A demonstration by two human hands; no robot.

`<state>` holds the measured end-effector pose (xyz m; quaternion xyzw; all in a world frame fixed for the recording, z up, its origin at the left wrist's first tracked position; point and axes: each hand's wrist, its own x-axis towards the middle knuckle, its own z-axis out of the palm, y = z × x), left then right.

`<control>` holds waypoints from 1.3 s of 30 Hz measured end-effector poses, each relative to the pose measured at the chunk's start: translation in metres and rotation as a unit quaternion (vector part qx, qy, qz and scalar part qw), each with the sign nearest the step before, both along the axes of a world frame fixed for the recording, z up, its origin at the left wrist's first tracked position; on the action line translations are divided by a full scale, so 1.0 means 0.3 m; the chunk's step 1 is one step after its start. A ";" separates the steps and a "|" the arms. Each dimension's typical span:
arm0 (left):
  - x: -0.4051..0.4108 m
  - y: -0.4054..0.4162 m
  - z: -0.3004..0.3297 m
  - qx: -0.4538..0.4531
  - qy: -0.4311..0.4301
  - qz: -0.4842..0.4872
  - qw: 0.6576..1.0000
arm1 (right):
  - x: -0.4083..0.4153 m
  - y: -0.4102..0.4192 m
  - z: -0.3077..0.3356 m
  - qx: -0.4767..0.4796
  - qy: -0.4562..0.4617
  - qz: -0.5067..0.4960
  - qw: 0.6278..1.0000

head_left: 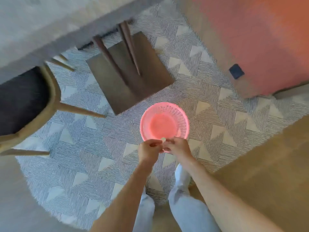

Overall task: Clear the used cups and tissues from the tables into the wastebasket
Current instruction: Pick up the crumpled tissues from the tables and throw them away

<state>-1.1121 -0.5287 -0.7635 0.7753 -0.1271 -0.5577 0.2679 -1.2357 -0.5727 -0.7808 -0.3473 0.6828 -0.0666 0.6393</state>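
My left hand [149,149] and my right hand [179,146] meet just above the near rim of the pink wastebasket [164,125], fingers of both curled inward toward each other. Between the fingertips shows a small pale scrap [163,139], and it seems pinched there, though it is too small and blurred for me to say which hand has it or what it is. The right hand also overlaps the basket's near edge; whether it grips the rim I cannot tell.

The wastebasket stands on the patterned rug [83,164], right in front of my feet, its mesh wall and flat bottom showing pink. Beyond it, further off, lies the dark square base of a table [130,72], with the grey tabletop [41,30] above on the far left. A wooden chair with a dark seat [25,101] stands on the left. On the far right is an orange surface [259,39], with a small dark object [236,71] on it. My legs in light trousers [187,206] show at the near edge.
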 end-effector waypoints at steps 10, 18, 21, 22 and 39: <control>0.016 0.000 -0.095 0.027 -0.028 -0.007 0.999 | -0.045 -0.028 -0.049 -0.033 0.082 0.068 0.994; 0.079 -0.127 0.301 -0.051 -0.049 0.028 0.997 | 0.038 -0.155 0.325 -0.091 0.033 0.045 0.994; 0.100 -0.174 0.503 -0.091 -0.049 0.048 0.993 | 0.082 -0.200 0.524 -0.135 -0.001 0.030 0.990; 0.106 -0.185 0.577 -0.103 -0.052 0.053 0.992 | 0.094 -0.212 0.590 -0.148 -0.019 0.024 0.989; 0.358 0.131 1.643 -0.338 -0.086 0.298 0.888 | 0.395 -0.106 1.630 -0.227 -0.259 0.078 0.936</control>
